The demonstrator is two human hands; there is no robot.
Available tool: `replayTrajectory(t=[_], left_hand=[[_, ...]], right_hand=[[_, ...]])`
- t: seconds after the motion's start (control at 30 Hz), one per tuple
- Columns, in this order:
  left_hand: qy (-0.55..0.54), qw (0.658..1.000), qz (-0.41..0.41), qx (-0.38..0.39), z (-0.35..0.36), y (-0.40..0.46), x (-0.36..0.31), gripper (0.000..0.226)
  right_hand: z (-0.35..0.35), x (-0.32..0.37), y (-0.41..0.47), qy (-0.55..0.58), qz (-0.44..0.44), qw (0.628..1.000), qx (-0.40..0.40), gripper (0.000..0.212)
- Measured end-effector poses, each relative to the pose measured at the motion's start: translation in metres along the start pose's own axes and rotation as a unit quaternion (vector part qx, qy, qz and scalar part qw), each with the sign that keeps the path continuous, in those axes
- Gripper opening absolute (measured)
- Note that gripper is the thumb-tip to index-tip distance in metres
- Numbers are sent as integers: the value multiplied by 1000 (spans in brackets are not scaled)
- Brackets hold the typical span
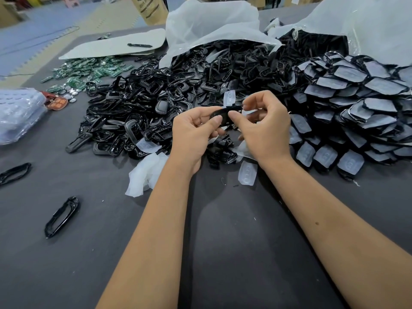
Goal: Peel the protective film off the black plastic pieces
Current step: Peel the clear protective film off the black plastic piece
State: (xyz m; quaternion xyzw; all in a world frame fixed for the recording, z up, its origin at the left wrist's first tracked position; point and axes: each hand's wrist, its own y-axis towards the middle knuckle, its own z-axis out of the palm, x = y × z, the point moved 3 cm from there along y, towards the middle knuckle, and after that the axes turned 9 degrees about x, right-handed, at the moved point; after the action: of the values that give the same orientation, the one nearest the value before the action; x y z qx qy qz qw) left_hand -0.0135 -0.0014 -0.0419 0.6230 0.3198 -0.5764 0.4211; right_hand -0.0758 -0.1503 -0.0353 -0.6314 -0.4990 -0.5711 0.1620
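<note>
Both my hands hold one black plastic piece above the table's middle. My left hand grips its left end between thumb and fingers. My right hand pinches its right end with thumb and curled fingers. A strip of clear film stands up from the piece's top edge. A heap of bare glossy black pieces lies to the left. To the right lies a stack of film-covered pieces. Peeled film scraps rest on the table below my left hand.
The dark grey table carries two loose black frames at the left. Green circuit boards and coin cells lie at the back left. White plastic bags spill parts at the back. A clear blister pack sits at the left edge.
</note>
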Motion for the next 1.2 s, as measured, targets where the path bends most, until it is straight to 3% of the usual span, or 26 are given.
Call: replayTrajectory(t=[0.1,0.2,0.4,0.5,0.7,0.87,0.97,1.03,1.13,1.2], left_hand=[[-7,1000,2,4,0,0,-1,23],[2,1000,15,-1,2,-2,-1,21],[11,999,37,-6,3,-2,-2,23],[4,999,43,-21,-2,0,-5,19],[-11,997,25,-72,-8,2,-3,24],[-23,996,8,-84,-4,-1,-2,23],[-41,995,5,-93,-6,-1,-2,23],[-59,993,4,-102,-8,0,-1,24],[-81,986,9,-145,-11,0,-2,23],[-88,974,25,-205,-17,0,-4,24]], right_hand=[[2,-5,1,88,53,993,51,20],[0,-4,2,87,54,993,61,18],[-5,11,3,-9,3,997,80,20],[-19,16,13,-118,-10,986,120,26],[-25,24,19,-317,2,874,368,19],[-16,27,16,-358,15,835,417,18],[-21,30,21,-333,8,854,399,15],[-24,27,26,-293,13,890,349,17],[-25,26,30,-98,29,964,245,11],[-21,27,28,71,51,968,236,8]])
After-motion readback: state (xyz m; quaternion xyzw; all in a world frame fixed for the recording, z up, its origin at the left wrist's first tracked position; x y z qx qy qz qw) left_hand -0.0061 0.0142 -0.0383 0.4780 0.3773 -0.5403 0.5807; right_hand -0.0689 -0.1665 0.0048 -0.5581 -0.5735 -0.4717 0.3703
